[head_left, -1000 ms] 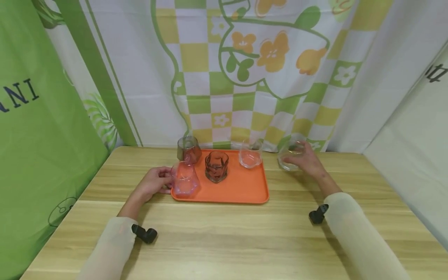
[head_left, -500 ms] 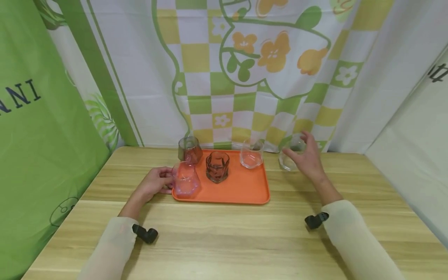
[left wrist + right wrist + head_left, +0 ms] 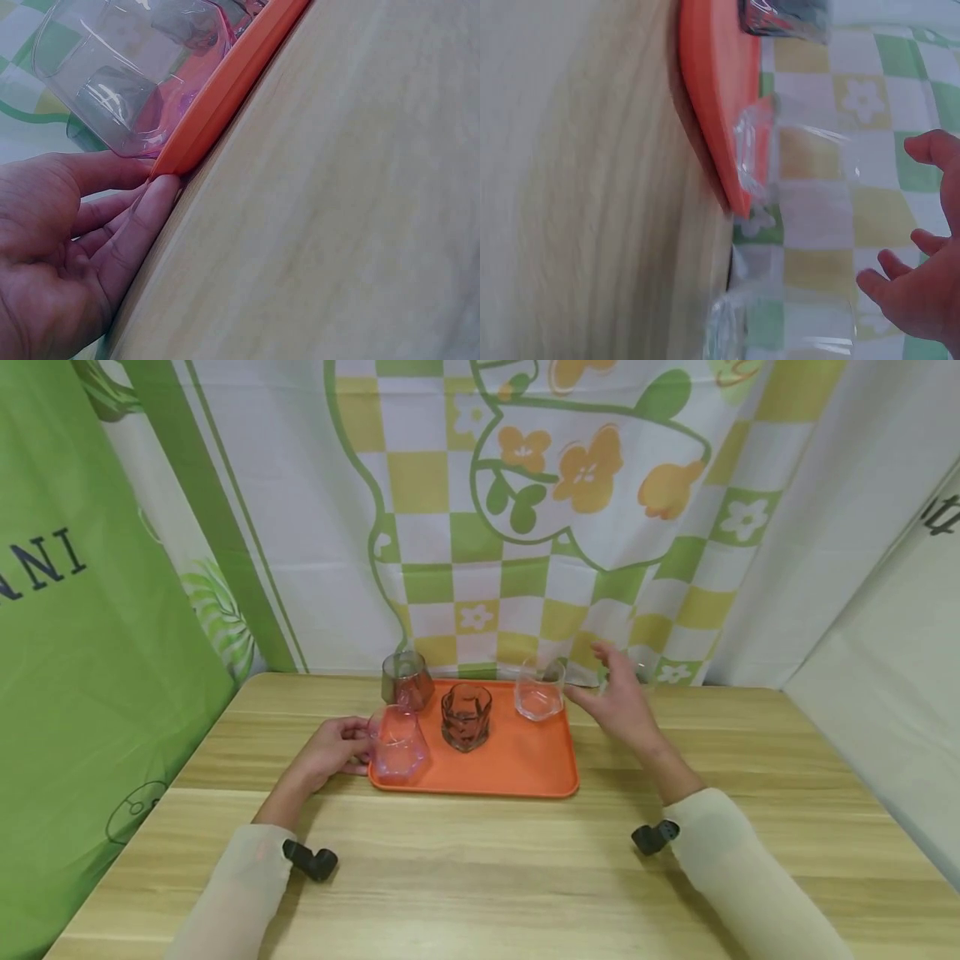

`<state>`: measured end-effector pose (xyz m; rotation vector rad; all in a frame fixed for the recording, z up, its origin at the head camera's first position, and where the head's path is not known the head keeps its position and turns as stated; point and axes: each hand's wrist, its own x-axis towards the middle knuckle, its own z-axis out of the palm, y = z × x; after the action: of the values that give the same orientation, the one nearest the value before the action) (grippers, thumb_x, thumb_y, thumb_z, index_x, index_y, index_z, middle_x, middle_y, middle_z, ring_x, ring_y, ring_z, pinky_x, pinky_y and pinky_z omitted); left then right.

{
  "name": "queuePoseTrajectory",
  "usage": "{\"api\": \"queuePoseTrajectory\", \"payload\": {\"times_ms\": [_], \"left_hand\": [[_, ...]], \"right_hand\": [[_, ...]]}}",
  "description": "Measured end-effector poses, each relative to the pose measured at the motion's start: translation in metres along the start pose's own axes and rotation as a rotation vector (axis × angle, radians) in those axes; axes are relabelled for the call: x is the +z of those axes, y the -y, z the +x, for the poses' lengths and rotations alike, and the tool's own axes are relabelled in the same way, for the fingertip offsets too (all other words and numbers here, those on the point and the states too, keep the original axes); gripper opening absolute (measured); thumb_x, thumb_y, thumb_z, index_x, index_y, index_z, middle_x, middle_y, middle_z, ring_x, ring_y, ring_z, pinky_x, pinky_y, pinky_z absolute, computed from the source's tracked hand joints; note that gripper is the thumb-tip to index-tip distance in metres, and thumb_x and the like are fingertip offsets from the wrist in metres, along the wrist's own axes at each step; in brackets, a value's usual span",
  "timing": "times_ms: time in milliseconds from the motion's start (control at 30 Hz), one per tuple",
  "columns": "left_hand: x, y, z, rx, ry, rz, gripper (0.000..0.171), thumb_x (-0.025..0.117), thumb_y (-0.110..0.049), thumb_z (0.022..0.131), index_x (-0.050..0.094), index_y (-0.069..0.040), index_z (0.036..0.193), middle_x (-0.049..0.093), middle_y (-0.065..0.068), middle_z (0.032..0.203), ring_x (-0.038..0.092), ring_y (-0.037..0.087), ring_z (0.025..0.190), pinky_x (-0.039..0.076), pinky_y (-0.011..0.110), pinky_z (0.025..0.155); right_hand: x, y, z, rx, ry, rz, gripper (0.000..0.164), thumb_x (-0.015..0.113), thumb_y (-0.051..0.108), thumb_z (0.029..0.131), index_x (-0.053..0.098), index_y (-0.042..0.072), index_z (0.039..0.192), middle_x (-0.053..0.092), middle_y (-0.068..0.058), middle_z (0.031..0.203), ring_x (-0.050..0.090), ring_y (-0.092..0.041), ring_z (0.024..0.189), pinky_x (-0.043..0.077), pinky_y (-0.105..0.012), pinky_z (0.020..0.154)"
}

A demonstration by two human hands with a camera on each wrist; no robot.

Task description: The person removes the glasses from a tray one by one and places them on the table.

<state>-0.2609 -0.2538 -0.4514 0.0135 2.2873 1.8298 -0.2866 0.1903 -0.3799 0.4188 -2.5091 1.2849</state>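
My left hand pinches the left rim of the orange tray between thumb and fingers, beside a pink-tinted glass. A dark brown glass stands mid-tray, and a smoky grey glass is at its back left corner. Toward the back right corner is a clear glass. My right hand hovers just right of that glass, thumb and fingers spread, holding nothing. A second clear glass stands off the tray on the table, mostly hidden behind that hand in the head view.
The wooden table extends in front of and to both sides of the tray. A checked, flowered curtain hangs close behind its back edge. Green fabric hangs at the left, pale fabric at the right.
My right hand has let go of the clear glass on the table and moved left toward the clear glass on the tray. The left hand, the tray and its glasses have stayed put.
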Motion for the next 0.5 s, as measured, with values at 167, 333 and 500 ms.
{"api": "queuePoseTrajectory", "payload": {"times_ms": [167, 333, 500], "left_hand": [[0.000, 0.000, 0.000, 0.004, 0.004, -0.004, 0.040, 0.058, 0.002, 0.101, 0.048, 0.015, 0.138, 0.059, 0.014, 0.100, 0.062, 0.016, 0.077, 0.064, 0.030, 0.063], [0.000, 0.001, 0.000, 0.010, 0.007, -0.008, 0.040, 0.058, 0.002, 0.101, 0.048, 0.016, 0.138, 0.058, 0.013, 0.098, 0.062, 0.016, 0.076, 0.064, 0.030, 0.062], [0.000, 0.001, 0.001, 0.011, 0.009, -0.008, 0.039, 0.058, 0.002, 0.101, 0.049, 0.016, 0.136, 0.058, 0.013, 0.098, 0.062, 0.016, 0.076, 0.064, 0.030, 0.062]], "right_hand": [[0.017, 0.001, 0.004, 0.024, 0.093, 0.060, 0.086, 0.080, 0.016, 0.092, 0.028, -0.004, 0.157, 0.033, -0.028, 0.157, 0.034, -0.047, 0.141, 0.036, -0.058, 0.115], [0.030, -0.003, 0.008, 0.056, 0.147, 0.048, 0.095, 0.081, 0.025, 0.092, 0.021, 0.001, 0.161, 0.031, -0.027, 0.159, 0.036, -0.047, 0.141, 0.039, -0.061, 0.113], [0.039, -0.006, 0.011, 0.091, 0.156, 0.098, 0.101, 0.083, 0.023, 0.090, 0.015, 0.004, 0.163, 0.029, -0.030, 0.158, 0.036, -0.050, 0.139, 0.039, -0.064, 0.111]]}}
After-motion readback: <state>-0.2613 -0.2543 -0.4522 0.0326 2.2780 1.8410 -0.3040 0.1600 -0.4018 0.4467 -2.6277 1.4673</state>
